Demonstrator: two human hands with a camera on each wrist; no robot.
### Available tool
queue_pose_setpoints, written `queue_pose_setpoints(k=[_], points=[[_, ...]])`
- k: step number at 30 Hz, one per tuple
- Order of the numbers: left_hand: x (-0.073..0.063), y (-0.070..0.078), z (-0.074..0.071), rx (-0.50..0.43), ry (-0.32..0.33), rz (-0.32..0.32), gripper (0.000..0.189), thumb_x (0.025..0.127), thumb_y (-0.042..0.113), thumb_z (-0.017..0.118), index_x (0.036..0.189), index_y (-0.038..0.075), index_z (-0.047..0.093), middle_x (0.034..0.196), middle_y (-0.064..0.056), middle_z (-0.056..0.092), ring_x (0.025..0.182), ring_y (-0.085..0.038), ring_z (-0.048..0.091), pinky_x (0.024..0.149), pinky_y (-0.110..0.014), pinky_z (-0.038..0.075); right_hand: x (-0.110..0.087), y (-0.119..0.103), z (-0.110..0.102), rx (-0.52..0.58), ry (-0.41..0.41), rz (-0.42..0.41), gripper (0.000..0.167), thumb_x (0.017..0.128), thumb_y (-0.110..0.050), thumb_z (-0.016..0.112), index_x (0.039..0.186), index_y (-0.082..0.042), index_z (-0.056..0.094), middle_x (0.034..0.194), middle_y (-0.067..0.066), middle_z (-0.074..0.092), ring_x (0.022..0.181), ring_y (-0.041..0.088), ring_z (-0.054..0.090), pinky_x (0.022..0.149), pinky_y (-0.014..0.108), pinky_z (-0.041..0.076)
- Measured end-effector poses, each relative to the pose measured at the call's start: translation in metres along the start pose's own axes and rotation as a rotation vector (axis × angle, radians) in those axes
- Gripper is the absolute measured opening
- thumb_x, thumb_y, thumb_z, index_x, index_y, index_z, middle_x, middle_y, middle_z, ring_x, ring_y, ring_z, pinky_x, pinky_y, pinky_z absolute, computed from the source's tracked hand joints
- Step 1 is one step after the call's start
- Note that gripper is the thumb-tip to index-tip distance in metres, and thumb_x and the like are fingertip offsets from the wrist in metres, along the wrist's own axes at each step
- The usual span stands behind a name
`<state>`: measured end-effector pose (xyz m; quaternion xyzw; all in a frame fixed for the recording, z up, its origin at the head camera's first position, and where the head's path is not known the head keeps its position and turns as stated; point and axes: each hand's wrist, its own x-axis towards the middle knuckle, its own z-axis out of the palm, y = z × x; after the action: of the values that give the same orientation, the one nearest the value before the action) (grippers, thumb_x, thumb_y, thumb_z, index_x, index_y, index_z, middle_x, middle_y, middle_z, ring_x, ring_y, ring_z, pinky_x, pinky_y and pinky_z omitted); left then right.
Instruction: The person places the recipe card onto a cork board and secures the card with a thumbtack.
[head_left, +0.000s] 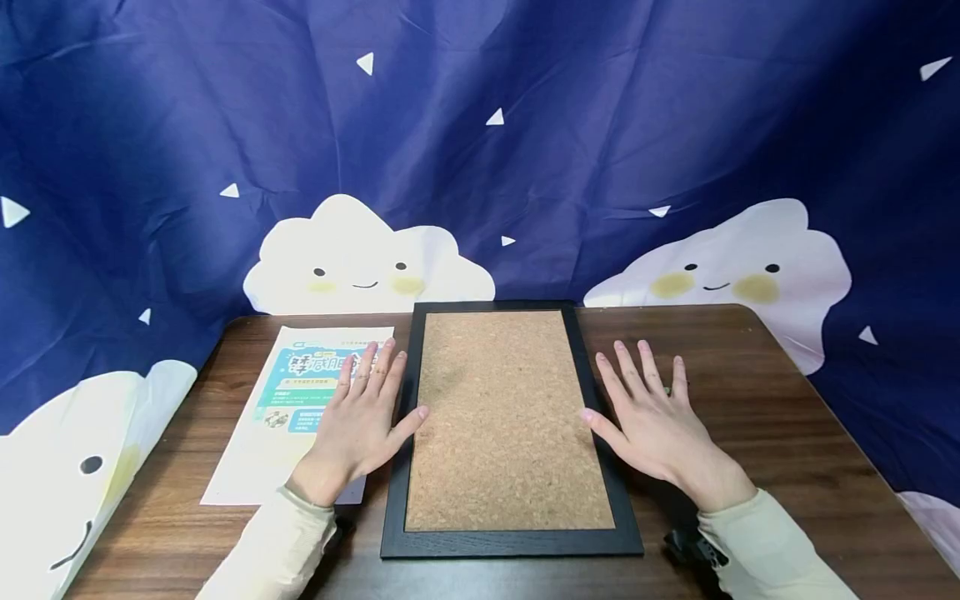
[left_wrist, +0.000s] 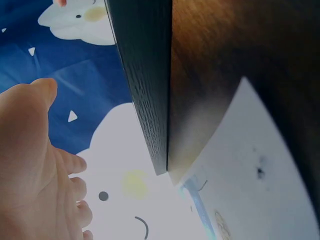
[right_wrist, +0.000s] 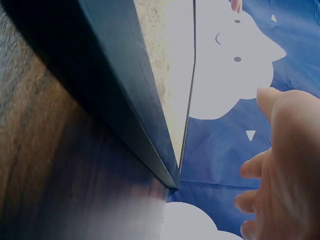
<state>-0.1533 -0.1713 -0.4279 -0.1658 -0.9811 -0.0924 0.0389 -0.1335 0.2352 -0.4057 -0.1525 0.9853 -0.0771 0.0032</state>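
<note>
A cork board (head_left: 513,417) in a black frame (head_left: 510,543) lies on the wooden table, longer side pointing away from me. My left hand (head_left: 360,429), palm down with fingers spread, is at the frame's left side, its thumb overlapping the frame there. Beneath those fingers in the head view lies a printed paper sheet (head_left: 247,467), partly covered by the hand. On the other side, my right hand (head_left: 656,425) is spread the same way, thumb tip over the frame's right side. Both wrist views show the hands raised over the table, holding nothing.
The brown wooden table (head_left: 780,433) reaches back to a blue cloth (head_left: 555,150) printed with white clouds and triangles. Dark straps (head_left: 693,550) show under the wrists. The sheet's near corner (left_wrist: 245,92) sticks out left of the frame.
</note>
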Motion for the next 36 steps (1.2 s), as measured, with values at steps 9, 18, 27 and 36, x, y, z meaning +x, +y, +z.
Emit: queue_pose_setpoints(k=[9,18,27,36], points=[[0.002,-0.002,0.002,-0.007,0.007,0.013,0.091,0.108,0.067,0.044,0.173,0.007,0.022,0.184,-0.011,0.007,0.171,-0.034,0.003,0.137,-0.059,0.001,-0.002,0.004,-0.001,-0.006,-0.001,0.017,0.087,0.112,-0.067,0.038,0.173,-0.007,0.023,0.181,0.025,0.009,0.167,0.053,-0.003,0.122,0.085,-0.004],[-0.002,-0.006,0.004,-0.017,-0.005,0.002,0.089,0.108,0.064,0.048,0.173,0.007,0.024,0.184,-0.010,0.006,0.171,-0.035,0.004,0.137,-0.059,0.001,-0.004,0.012,-0.001,0.001,-0.026,0.039,0.085,0.112,-0.066,0.036,0.173,-0.008,0.023,0.181,0.024,0.012,0.167,0.053,-0.001,0.123,0.084,-0.004],[0.001,-0.006,0.004,0.004,-0.009,0.034,0.087,0.109,0.062,0.048,0.172,0.005,0.027,0.183,-0.014,0.011,0.170,-0.037,0.010,0.137,-0.059,0.003,-0.005,0.018,0.001,0.004,-0.027,0.030,0.084,0.113,-0.065,0.037,0.173,-0.008,0.024,0.180,0.025,0.013,0.166,0.053,0.003,0.126,0.080,0.000],[-0.011,-0.013,0.005,-0.017,-0.029,0.051,0.083,0.111,0.059,0.049,0.170,0.003,0.031,0.182,-0.014,0.012,0.170,-0.039,0.011,0.136,-0.063,0.006,-0.008,0.025,0.006,0.050,-0.031,-0.017,0.081,0.112,-0.062,0.044,0.171,-0.008,0.031,0.179,0.025,0.021,0.165,0.055,0.012,0.126,0.078,0.007]])
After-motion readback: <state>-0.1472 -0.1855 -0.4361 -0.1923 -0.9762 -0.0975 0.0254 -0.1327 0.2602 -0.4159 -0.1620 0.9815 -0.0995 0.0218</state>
